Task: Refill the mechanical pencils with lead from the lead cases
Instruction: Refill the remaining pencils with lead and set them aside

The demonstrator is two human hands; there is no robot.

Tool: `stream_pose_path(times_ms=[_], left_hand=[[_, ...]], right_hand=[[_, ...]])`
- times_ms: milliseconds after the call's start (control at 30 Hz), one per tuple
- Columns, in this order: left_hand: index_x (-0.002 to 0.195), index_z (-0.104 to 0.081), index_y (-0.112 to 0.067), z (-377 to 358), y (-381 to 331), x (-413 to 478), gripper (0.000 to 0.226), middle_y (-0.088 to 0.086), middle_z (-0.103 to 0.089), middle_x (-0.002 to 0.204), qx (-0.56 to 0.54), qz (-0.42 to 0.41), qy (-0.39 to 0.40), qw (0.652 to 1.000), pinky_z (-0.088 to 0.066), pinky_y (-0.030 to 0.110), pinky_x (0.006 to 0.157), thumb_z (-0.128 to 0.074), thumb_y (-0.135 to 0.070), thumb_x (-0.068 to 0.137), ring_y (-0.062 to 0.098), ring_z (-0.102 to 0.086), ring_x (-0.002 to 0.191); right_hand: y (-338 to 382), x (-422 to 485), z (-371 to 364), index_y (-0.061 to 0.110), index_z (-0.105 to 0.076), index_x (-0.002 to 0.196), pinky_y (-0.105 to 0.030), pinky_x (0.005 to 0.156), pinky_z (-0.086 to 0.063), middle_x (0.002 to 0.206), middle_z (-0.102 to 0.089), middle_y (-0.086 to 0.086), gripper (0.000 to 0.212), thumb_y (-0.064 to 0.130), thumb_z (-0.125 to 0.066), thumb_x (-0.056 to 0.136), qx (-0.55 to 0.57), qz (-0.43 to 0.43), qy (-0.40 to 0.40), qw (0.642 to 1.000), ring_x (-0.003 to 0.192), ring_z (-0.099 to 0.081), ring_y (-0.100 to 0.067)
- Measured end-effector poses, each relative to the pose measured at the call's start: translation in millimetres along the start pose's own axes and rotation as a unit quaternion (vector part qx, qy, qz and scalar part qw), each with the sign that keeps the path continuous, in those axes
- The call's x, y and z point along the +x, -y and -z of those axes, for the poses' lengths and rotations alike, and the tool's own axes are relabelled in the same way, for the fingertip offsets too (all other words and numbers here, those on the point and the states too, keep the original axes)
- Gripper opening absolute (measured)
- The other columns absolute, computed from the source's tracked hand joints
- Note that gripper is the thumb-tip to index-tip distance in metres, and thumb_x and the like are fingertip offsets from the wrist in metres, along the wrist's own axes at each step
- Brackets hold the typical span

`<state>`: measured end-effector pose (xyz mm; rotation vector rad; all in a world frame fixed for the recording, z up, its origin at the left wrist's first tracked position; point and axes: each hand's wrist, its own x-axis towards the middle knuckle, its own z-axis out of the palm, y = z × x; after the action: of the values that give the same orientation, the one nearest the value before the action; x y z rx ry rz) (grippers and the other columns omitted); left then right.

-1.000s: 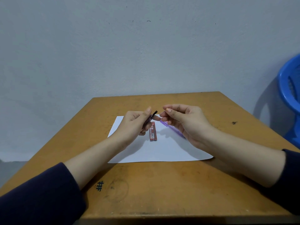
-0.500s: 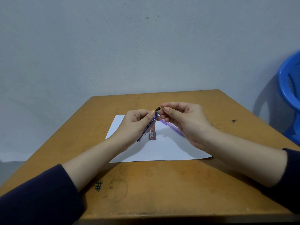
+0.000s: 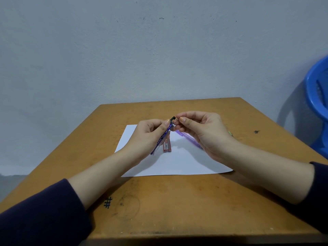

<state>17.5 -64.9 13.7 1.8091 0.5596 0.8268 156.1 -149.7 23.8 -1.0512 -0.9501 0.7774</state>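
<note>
On the near part of the brown table [image 3: 159, 215], showing a small drawn hash mark [image 3: 108, 202]. Farther in, over the white paper [image 3: 177, 164], gripping a slanted blue lead case [image 3: 162, 137] in the curled left hand [image 3: 149, 137]. Pinching its black cap [image 3: 173, 118] with the right hand [image 3: 202, 132]. Leaving a red lead case [image 3: 167, 146] lying flat on the paper just behind. Hiding most of a purple pencil [image 3: 186, 137] under the right hand; not showing whether held or lying down.

One wide-angle camera, worn on the person's head, looks forward and down across the near table [image 3: 195, 206] toward the wall [image 3: 159, 59].
</note>
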Motion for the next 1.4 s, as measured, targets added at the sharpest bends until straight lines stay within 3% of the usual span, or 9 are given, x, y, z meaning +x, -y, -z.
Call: stream_pose_path(times_ms=[700, 933, 1200, 1400], left_hand=[[0.072, -0.072, -0.024, 0.2, -1.8, -1.0, 0.034, -0.009, -0.058, 0.055, 0.005, -0.005, -0.008, 1.000, -0.036, 0.030, 0.063, -0.050, -0.028, 0.098, 0.005, -0.046, 0.054], [0.070, -0.074, -0.031, 0.2, -0.2, 0.2, 0.036, 0.006, -0.053, 0.063, 0.008, -0.013, -0.006, 1.000, -0.033, 0.034, 0.066, -0.051, -0.032, 0.097, 0.019, -0.042, 0.061], [0.072, -0.075, -0.030, 0.2, 0.1, -1.0, 0.035, -0.002, -0.054, 0.058, 0.008, -0.010, -0.004, 1.000, -0.034, 0.033, 0.064, -0.051, -0.031, 0.097, 0.013, -0.044, 0.057], [0.089, -0.073, -0.022, -1.1, 0.8, -0.5, 0.024, -0.009, -0.061, 0.059, 0.007, 0.000, -0.015, 1.000, -0.042, 0.025, 0.063, -0.052, -0.028, 0.097, 0.003, -0.052, 0.055]], right_hand=[[-0.6, 0.9, 0.8, 0.003, -0.067, 0.082, -0.020, 0.072, -0.054, 0.072, -0.070, -0.010, 0.017, -0.007, -0.055, 0.087, 0.029, -0.012, 0.009, 0.999, 0.065, -0.062, -0.016], [-0.1, 1.1, 0.8, 0.003, -0.067, 0.082, -0.020, 0.073, -0.055, 0.071, -0.070, -0.009, 0.018, -0.008, -0.055, 0.087, 0.015, -0.017, 0.008, 1.000, 0.065, -0.063, -0.015], [-2.3, -3.4, -0.2, 0.013, -0.073, 0.086, -0.025, 0.074, -0.053, 0.075, -0.073, -0.007, 0.017, -0.001, -0.065, 0.084, -0.095, 0.022, -0.004, 0.995, 0.072, -0.061, -0.018], [1.2, -5.5, 2.0, 0.019, -0.072, 0.095, -0.025, 0.074, -0.055, 0.082, -0.074, -0.006, 0.022, 0.002, -0.068, 0.082, -0.113, 0.048, -0.011, 0.992, 0.070, -0.062, -0.011]])
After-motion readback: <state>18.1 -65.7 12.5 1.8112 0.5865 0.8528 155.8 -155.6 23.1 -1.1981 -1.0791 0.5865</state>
